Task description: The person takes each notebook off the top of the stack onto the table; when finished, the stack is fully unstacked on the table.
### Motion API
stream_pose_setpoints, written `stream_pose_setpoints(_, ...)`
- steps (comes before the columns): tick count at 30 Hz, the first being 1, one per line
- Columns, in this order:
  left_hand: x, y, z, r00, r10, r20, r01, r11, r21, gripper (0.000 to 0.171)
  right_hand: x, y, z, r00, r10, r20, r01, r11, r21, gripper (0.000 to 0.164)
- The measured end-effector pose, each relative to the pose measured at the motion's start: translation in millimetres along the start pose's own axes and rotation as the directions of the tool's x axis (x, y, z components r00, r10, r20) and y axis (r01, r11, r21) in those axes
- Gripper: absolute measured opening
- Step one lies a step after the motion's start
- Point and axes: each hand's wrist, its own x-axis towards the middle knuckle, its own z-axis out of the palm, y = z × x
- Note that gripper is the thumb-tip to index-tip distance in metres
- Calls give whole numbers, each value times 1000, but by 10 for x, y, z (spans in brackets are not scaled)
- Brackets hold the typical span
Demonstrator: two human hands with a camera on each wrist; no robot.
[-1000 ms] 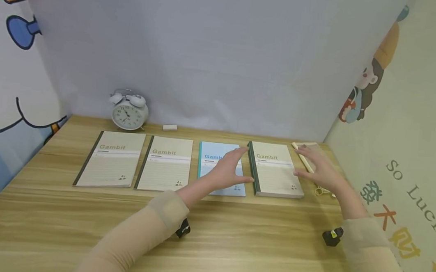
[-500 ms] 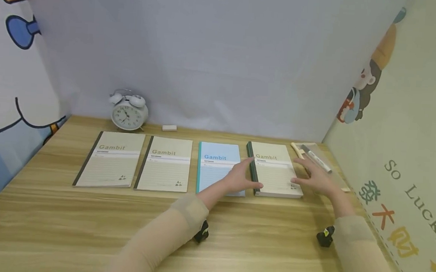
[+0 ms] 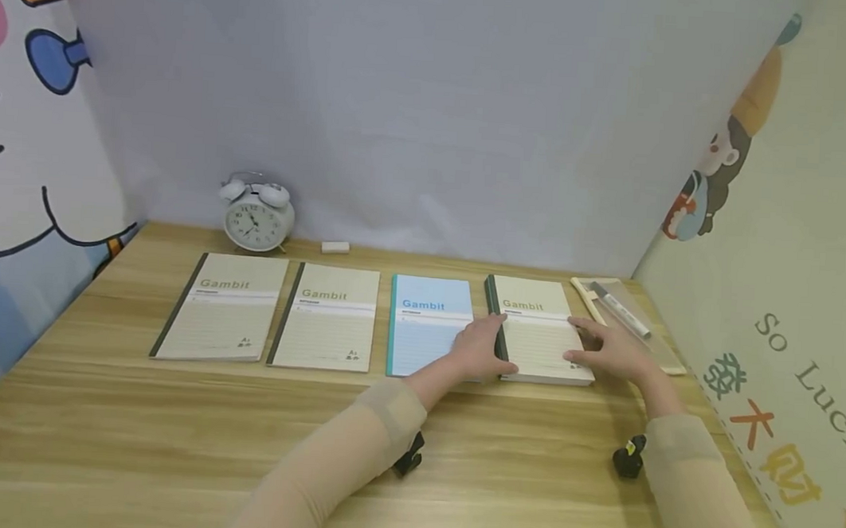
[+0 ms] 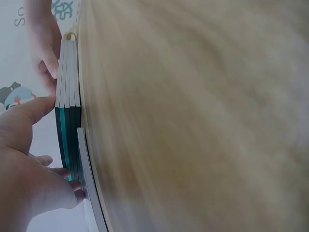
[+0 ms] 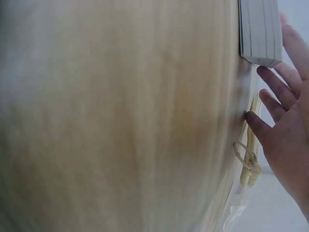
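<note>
A stack of several Gambit notebooks (image 3: 538,334), cream cover uppermost, lies on the wooden table. Along its dark spine is my left hand (image 3: 477,348); in the left wrist view its thumb rests at the top cover's edge while the curled fingertips touch the spine, one band of which is teal. On the opposite side is my right hand (image 3: 615,352), thumb over the cover. The right wrist view shows its spread fingers (image 5: 277,89), fairly straight, with the tips right at the stack's edge (image 5: 260,34). A blue notebook (image 3: 426,336) lies under the left wrist's side, partly hidden.
Two cream notebooks (image 3: 227,309) lie in the same row at left. Behind them stand a white alarm clock (image 3: 258,222) and a small white block (image 3: 334,247). Right of the stack is a see-through pouch (image 3: 665,358) with a marker (image 3: 622,309). Fabric walls enclose the table.
Both hands have come lower and closer around the notebook stack; the left moved right to the spine, the right moved down and in to the opposite edge. The pouch's marker is now uncovered.
</note>
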Motion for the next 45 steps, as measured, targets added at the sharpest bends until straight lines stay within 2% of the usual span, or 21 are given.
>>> stream_pose_setpoints(7,5,0,-12,1000,-10,-3,10,1000,-22,86,-2,-18,-16,1000,-8,10,8,1000,11,80)
stream_pose_setpoints(17,-24,-8,0,1000,-5,-1,5,1000,-20,87,-26,-28,-7,997,-72,-19,73,997,30,78)
stream_pose_setpoints(28,-66,-9,-51,1000,-18,4,18,1000,5,96,-45,-94,18,991,-122,-46,119,991,-59,77)
stream_pose_setpoints(34,-94,-20,-105,999,-21,-32,18,997,-74,86,-89,-144,48,992,-112,-53,108,992,-73,78)
stream_pose_setpoints(39,-103,-68,-139,996,-2,-92,-12,988,-151,82,-107,-196,44,992,-116,-56,119,991,60,74)
stream_pose_setpoints(45,-134,-90,-224,991,5,-134,-40,965,-259,79,-105,-232,36,983,-159,-87,174,961,214,70)
